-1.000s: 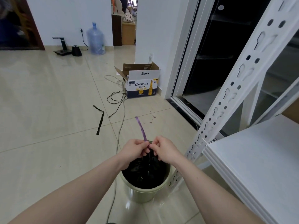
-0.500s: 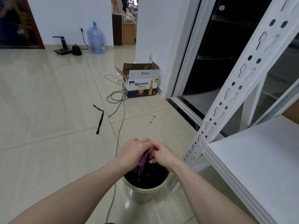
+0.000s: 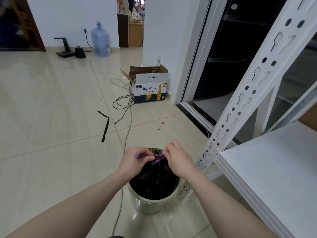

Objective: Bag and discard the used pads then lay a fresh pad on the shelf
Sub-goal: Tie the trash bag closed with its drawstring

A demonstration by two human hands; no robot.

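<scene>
My left hand (image 3: 135, 160) pinches one purple drawstring (image 3: 158, 158) end, my right hand (image 3: 178, 159) the other; the black bag (image 3: 154, 181) sits in the green bin (image 3: 151, 205) beside the shelf (image 3: 274, 169).

Both bare forearms enter from the bottom edge and converge toward centre frame, wrists near each other. Left hand (image 3: 135, 160): back of hand up, fingers curled, thumb and fingertips pinching one end of the purple drawstring (image 3: 158, 158). Right hand (image 3: 177, 160): back of hand toward the camera, fingers curled inward, pinching the drawstring's other side at the knot. Hands level with each other, fingertips facing, a small gap between them. Right index knuckle raised slightly above the others. Palms not visible.
</scene>
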